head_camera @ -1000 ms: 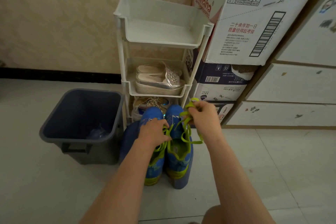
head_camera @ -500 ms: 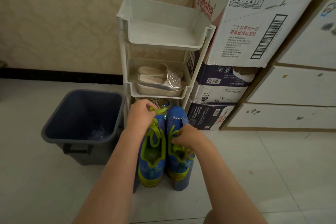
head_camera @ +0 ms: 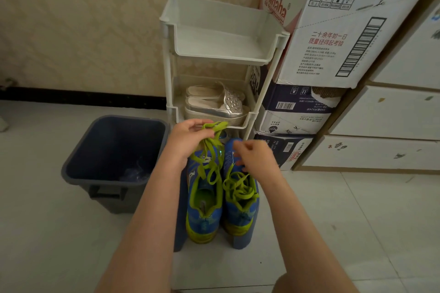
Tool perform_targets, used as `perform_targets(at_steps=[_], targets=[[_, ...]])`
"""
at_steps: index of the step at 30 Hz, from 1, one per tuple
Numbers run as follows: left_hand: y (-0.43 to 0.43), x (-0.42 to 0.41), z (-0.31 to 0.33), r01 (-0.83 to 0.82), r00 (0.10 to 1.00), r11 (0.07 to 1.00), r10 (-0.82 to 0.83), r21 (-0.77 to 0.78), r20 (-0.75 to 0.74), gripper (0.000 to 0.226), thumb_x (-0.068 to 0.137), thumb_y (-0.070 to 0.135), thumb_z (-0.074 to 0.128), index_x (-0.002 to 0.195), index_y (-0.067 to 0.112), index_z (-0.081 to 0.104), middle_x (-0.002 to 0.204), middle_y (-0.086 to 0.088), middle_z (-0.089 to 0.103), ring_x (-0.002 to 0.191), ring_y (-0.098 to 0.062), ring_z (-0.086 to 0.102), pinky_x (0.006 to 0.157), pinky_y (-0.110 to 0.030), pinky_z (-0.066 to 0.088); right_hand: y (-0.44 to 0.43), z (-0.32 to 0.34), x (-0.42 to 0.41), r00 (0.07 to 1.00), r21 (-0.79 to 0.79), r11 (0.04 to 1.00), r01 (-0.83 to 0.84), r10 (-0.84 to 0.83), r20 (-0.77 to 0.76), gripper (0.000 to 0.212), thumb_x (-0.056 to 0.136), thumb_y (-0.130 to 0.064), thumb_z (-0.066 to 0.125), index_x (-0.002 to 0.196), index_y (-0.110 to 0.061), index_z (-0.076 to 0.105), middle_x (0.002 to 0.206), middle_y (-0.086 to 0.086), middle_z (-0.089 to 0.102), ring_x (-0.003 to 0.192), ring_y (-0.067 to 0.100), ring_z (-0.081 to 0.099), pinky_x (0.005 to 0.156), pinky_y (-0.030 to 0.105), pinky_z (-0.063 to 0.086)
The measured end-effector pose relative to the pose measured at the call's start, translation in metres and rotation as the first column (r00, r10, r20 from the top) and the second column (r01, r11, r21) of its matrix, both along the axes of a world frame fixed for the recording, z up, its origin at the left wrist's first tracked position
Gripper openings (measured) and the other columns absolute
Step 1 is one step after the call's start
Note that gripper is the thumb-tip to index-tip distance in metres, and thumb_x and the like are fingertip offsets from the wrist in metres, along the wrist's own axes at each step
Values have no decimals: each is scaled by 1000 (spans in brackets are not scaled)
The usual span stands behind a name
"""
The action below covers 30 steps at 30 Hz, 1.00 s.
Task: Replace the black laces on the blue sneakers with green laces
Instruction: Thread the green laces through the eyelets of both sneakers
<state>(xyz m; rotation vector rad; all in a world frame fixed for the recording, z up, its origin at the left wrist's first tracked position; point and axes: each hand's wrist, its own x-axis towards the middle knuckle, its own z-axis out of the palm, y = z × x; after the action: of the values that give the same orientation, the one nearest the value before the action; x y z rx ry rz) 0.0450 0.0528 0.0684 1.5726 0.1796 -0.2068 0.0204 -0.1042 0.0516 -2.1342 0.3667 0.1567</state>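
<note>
My left grip (head_camera: 188, 143) is clenched around a bunch of the flat, bright green lace (head_camera: 216, 125) and holds it raised above the toe of the left blue mesh sneaker with yellow-green trim (head_camera: 204, 211). Loose loops of that lace run down from the grip to the eyelets. My right grip (head_camera: 257, 159) sits over the forepart of the matching right blue sneaker (head_camera: 240, 217) with its fingers curled. I cannot tell whether they pinch anything. Just below it, the second green lace (head_camera: 238, 189) lies in a slack tangle across that shoe's tongue and opening.

The two sneakers stand side by side, touching, toes pointing away from me. They rest on a flat blue support (head_camera: 178, 233) that I cannot identify, and it sits on the pale tiled floor (head_camera: 71, 245).

Just left of the shoes is a dark blue-grey square plastic bin (head_camera: 104, 195) with something clear and crumpled inside. Right behind the toes is a white plastic tiered rack (head_camera: 223, 56), with a pair of silver platform sandals (head_camera: 214, 107) on its middle shelf. To the right of the rack is a stack of printed cardboard boxes (head_camera: 333, 38), which stands beside white drawer fronts (head_camera: 381, 114).
</note>
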Motion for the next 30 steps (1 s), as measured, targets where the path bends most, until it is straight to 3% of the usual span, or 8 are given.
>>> perform_targets(at_steps=[3,8,12,17,20,23,26,30], targets=[[-4,-2,2,44,999,999,-44,-26,-11,27,83,1,66,107,13,66,99,-10,70,93,-25,67,88,-38,53,8,13,2,998,417,907,55,-58,-6,47,95,-48,45,100,-9,71,97,5,72,84,20,67,79,35,55],[-7,-5,-1,102,994,994,-101,34,-31,30,80,0,69,107,13,65,111,-11,68,102,-25,65,95,-41,51,13,14,3,981,465,884,41,-125,151,22,89,-32,63,95,-13,72,81,-7,70,66,-2,61,63,14,48],[-11,-4,-3,107,993,994,-106,15,-50,25,83,3,68,107,11,65,106,-11,68,91,-21,66,79,-32,55,8,10,7,958,510,856,91,-215,190,11,88,-21,67,90,-11,72,74,-3,68,63,5,62,52,14,46],[-19,0,-11,-45,998,998,43,-49,-39,20,87,1,63,107,3,63,84,-3,68,66,-7,66,53,-18,54,3,16,14,888,643,748,163,-396,236,17,92,-19,61,96,-4,68,80,3,70,64,6,64,60,17,51],[-16,6,-18,-115,992,993,113,-38,-48,25,86,-2,63,111,0,60,82,-5,67,67,-9,65,59,-26,58,-5,25,18,870,786,609,108,-440,222,13,97,-15,52,98,-5,60,94,12,72,79,16,69,74,26,56],[-11,14,-33,-69,987,977,97,200,-129,34,87,0,63,120,4,57,102,-12,65,88,-21,65,83,-43,56,-18,33,20,848,861,502,86,-490,201,12,97,-14,51,95,-6,59,75,7,67,67,19,67,74,33,58],[-11,17,-44,151,969,818,-11,555,-247,34,93,7,55,127,4,55,127,-17,56,113,-32,57,96,-42,48,-30,40,25,827,897,436,68,-528,194,12,97,-14,51,95,-7,60,67,3,58,55,15,61,74,35,57],[-11,17,-43,106,991,683,-14,723,-133,36,95,8,45,129,11,56,134,-15,53,123,-31,49,102,-37,39,-32,51,34,854,892,452,-18,-457,249,13,96,-13,52,99,-7,62,69,3,58,53,11,55,71,34,58]])
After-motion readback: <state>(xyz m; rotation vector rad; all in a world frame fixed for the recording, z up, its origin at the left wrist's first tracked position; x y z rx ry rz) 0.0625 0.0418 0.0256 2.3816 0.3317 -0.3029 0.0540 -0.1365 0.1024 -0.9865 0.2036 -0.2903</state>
